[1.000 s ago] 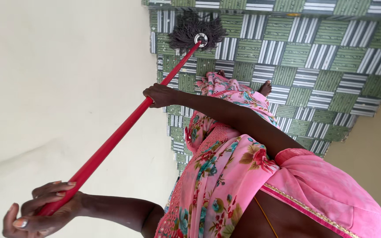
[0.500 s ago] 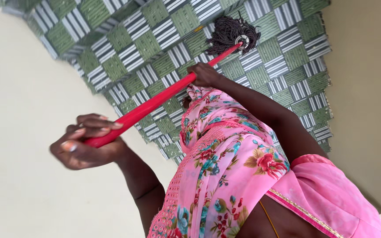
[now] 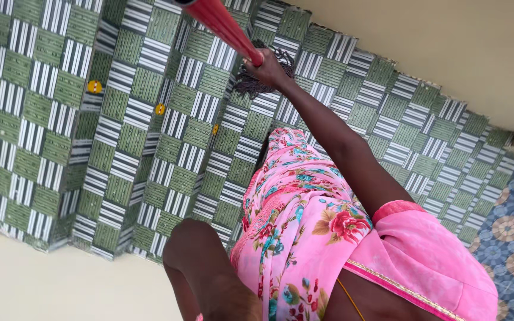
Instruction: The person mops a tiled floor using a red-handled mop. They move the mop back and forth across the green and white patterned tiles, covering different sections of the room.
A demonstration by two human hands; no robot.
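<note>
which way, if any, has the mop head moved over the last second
Yes. The mop head has swept across the green striped tiles, from beside the cream wall on one side to near the cream wall on the opposite side.

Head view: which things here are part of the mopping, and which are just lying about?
In use:
- right hand, fingers closed on the red mop handle
- dark mop head
- green-and-white tiles under it

Just there:
- yellow spots on the tiles
- blue patterned floor
- cream wall
</note>
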